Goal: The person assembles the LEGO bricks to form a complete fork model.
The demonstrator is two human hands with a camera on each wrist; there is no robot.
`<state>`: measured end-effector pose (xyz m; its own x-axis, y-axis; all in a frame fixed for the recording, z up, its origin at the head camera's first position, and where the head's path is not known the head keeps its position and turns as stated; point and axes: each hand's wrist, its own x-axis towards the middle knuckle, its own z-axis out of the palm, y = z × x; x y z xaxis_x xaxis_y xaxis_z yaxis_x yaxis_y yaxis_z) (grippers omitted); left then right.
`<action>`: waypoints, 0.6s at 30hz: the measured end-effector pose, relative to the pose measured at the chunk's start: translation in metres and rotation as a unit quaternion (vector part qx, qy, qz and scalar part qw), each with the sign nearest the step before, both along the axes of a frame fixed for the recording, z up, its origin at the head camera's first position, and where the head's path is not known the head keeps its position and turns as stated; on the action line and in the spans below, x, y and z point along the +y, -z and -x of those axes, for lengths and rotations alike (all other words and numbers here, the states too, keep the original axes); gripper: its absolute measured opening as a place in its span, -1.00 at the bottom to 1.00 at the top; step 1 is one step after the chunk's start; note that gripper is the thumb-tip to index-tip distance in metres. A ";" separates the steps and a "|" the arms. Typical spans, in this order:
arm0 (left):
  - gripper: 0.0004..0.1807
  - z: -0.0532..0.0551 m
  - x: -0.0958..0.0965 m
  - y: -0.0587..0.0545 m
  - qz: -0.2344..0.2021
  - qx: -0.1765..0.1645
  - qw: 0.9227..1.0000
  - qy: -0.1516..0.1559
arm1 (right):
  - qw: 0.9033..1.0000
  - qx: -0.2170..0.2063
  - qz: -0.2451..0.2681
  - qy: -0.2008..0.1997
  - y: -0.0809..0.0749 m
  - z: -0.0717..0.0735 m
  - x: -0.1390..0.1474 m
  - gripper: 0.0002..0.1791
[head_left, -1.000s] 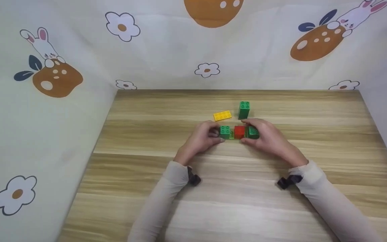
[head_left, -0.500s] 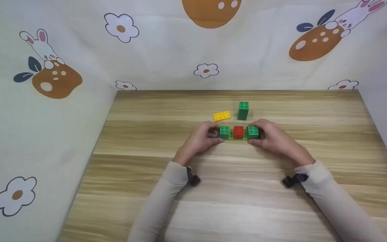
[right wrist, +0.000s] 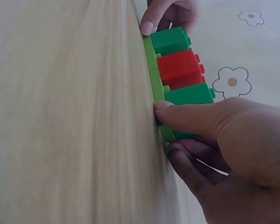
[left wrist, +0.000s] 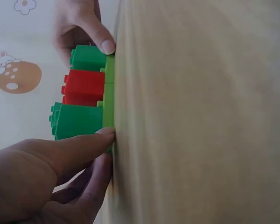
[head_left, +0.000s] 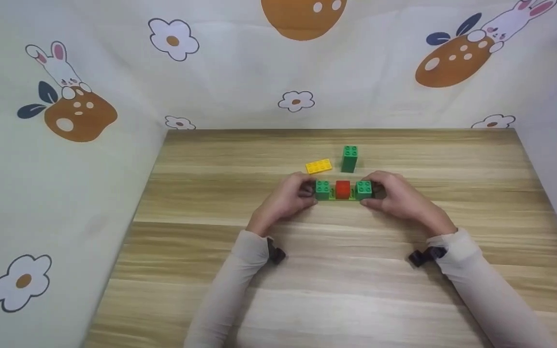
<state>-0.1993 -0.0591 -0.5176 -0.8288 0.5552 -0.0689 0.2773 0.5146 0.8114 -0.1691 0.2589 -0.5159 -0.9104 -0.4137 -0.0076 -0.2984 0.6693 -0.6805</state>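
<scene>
A row of toy building bricks stands on the table before me. Two light green flat bricks (left wrist: pixel 109 100) lie end to end under it, a seam showing between them. On top sit a left green brick (head_left: pixel 322 189), a red brick (head_left: pixel 343 189) over the seam, and a right green brick (head_left: pixel 363 189), with gaps between. My left hand (head_left: pixel 289 197) pinches the row's left end, thumb (left wrist: pixel 105 132) along the front at the light green base. At the opposite end my right hand (head_left: pixel 398 194) pinches the base, thumb (right wrist: pixel 164 105) in front, fingers behind and partly hidden.
Behind the row, a tall green brick stack (head_left: pixel 349 159) stands upright. A flat yellow brick (head_left: pixel 318 166) lies to its left. The wooden table (head_left: pixel 346 270) meets a patterned cloth (head_left: pixel 240 82) at its back edge.
My right hand has drawn back to the right, off the top of the right green brick, whose studs now show. My left hand and the row stay nearly in place.
</scene>
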 end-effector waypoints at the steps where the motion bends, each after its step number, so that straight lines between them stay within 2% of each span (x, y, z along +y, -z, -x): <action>1: -0.52 0.001 0.000 -0.001 0.000 0.002 1.000 -0.001 | 1.000 0.000 -0.001 0.000 0.000 0.000 0.000 -0.57; 4: -0.64 0.006 -0.001 -0.003 0.000 0.013 1.000 -0.018 | 1.000 0.001 -0.001 0.000 0.001 0.000 0.001 -0.56; 8: -0.71 0.012 0.000 -0.006 0.006 0.034 0.998 -0.061 | 1.000 0.002 0.002 0.001 0.001 -0.002 0.002 -0.56; 12: -0.62 0.017 0.002 -0.008 0.008 0.048 0.994 -0.097 | 1.000 0.002 -0.001 0.004 0.000 -0.003 0.001 -0.55; 18: -0.50 0.023 0.007 -0.007 0.031 0.057 0.990 -0.123 | 1.000 0.002 -0.003 0.003 0.000 -0.002 0.000 -0.55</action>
